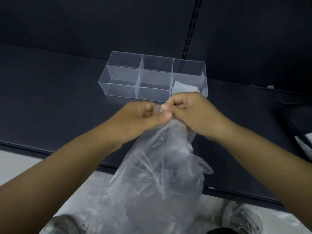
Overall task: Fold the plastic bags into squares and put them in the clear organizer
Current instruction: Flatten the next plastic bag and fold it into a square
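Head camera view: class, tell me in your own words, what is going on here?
A person pinches the top of a crumpled clear plastic bag with the left hand and right hand, just in front of the clear organizer. It is not yet folded. One folded bag lies in the near right compartment.

A: The plastic bag point(160, 166) is looking thin, see-through and crinkled, and its creases are catching the light in glossy streaks.
B: The clear organizer point(152, 76) is showing as hard, smooth, transparent plastic, its edges gleaming faintly.
A: And the dark shelf point(50, 98) under it?
B: That is reading as smooth and matt, barely reflecting. The floor point(16, 159) is looking pale and speckled, with a dull sheen.
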`<state>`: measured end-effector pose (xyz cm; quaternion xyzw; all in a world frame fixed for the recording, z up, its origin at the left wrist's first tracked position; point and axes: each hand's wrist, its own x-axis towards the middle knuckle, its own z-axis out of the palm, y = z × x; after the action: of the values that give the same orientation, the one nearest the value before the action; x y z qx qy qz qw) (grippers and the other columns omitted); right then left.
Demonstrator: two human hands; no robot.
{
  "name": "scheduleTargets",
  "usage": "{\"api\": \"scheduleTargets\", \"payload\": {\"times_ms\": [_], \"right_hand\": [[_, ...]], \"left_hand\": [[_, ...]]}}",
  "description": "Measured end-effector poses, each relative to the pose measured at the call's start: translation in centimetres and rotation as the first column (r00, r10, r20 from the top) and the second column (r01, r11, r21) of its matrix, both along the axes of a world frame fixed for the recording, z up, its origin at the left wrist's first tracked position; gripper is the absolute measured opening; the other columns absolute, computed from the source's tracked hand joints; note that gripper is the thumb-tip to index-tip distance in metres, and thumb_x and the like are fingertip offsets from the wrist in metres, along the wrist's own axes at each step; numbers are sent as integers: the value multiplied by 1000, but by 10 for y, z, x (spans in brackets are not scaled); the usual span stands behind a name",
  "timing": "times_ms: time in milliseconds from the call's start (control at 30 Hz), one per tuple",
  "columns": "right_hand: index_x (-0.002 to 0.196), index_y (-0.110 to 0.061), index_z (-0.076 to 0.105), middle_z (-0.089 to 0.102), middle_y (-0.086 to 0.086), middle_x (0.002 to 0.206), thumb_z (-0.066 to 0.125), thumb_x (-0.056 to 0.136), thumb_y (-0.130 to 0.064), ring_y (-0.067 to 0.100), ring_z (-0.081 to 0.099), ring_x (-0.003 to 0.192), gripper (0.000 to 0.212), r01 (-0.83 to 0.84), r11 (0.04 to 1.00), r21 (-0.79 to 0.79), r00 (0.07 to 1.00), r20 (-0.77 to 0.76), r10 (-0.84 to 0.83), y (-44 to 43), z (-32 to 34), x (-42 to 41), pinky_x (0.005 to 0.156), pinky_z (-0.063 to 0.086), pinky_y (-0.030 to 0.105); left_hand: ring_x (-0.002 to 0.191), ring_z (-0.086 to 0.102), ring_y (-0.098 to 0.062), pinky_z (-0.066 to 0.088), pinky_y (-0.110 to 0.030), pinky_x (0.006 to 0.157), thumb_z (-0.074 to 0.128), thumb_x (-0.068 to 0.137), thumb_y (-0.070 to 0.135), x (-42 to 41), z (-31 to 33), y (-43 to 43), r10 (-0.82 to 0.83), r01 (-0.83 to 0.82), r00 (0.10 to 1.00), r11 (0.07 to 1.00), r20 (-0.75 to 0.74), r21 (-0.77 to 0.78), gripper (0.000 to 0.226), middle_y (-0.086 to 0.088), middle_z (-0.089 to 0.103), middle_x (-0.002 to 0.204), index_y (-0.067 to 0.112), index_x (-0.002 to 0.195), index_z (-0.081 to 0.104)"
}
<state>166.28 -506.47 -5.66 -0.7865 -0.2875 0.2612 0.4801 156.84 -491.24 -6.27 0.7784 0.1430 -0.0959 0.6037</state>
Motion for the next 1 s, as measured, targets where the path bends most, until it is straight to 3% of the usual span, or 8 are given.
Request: {"api": "scheduleTargets", "payload": {"times_ms": [167, 300, 400, 500, 567, 733, 833, 1000], "right_hand": [[85, -18, 64, 50, -2, 49, 61, 92, -30, 8, 44, 42, 14, 246, 969, 5, 969, -32, -245, -27, -23, 33, 42, 37, 14], [109, -38, 64, 62, -9, 98, 63, 84, -51, 4, 60, 88, 28, -7, 998, 67, 982, -190, 20, -61, -45, 31, 82, 50, 19], [118, -43, 58, 56, -10, 119, 79, 74, -36, -3, 55, 107, 50, -194, 978, -77, 974, -130, 183, -52, -64, 16, 90, 42, 10], [94, -25, 67, 62, -3, 100, 78, 78, -16, 2, 58, 85, 22, -52, 996, -76, 998, 34, 54, -31, -83, 6, 77, 43, 11], [78, -19, 66, 66, 0, 81, 75, 81, -10, 5, 57, 70, 13, 90, 996, -7, 996, 21, -89, -28, -90, 8, 70, 45, 18], [79, -12, 68, 67, -1, 72, 69, 84, -15, 4, 59, 65, 6, 266, 964, 1, 904, -348, -249, -59, -85, 36, 59, 47, 14], [85, -13, 66, 69, 1, 78, 66, 79, -27, 11, 63, 70, 15, 391, 919, 59, 671, -702, -240, -75, -79, 46, 64, 52, 19], [77, -18, 57, 63, -3, 61, 57, 93, -31, 8, 57, 55, 21, 484, 874, -55, 627, -675, -389, -79, -80, 54, 53, 48, 19]], "left_hand": [[70, 69, -5, 52, -14, 63, 67, 88, 33, 12, -42, 24, 396, -395, 917, 918, -55, 32, 19, 6, 75, 78, 19, 81, 76], [59, 67, -6, 50, -14, 51, 66, 89, 32, 0, -67, 43, 502, -503, 858, 864, -108, 21, 25, 3, 73, 70, 17, 70, 74], [55, 64, -6, 50, -22, 58, 66, 89, 32, -2, -74, 46, 510, -512, 851, 859, -129, 15, 31, 3, 71, 65, 19, 63, 73], [58, 65, -8, 52, -28, 65, 66, 89, 33, -2, -78, 49, 512, -515, 849, 857, -129, 10, 30, 2, 72, 66, 18, 64, 74], [65, 66, -13, 54, -31, 72, 66, 89, 33, -5, -82, 53, 521, -525, 843, 851, -131, 5, 28, 1, 73, 70, 19, 66, 75], [79, 66, -24, 56, -36, 79, 66, 89, 29, -9, -88, 70, 593, -607, 787, 794, -170, -42, 20, -10, 73, 86, 11, 86, 75], [78, 65, -22, 58, -25, 63, 64, 91, 28, -10, -89, 78, 605, -623, 774, 780, -186, -56, 24, -11, 71, 90, 6, 96, 72], [71, 64, -18, 54, -18, 52, 63, 92, 26, -10, -89, 77, 609, -630, 770, 774, -189, -71, 22, -8, 70, 84, 6, 95, 71]]}}
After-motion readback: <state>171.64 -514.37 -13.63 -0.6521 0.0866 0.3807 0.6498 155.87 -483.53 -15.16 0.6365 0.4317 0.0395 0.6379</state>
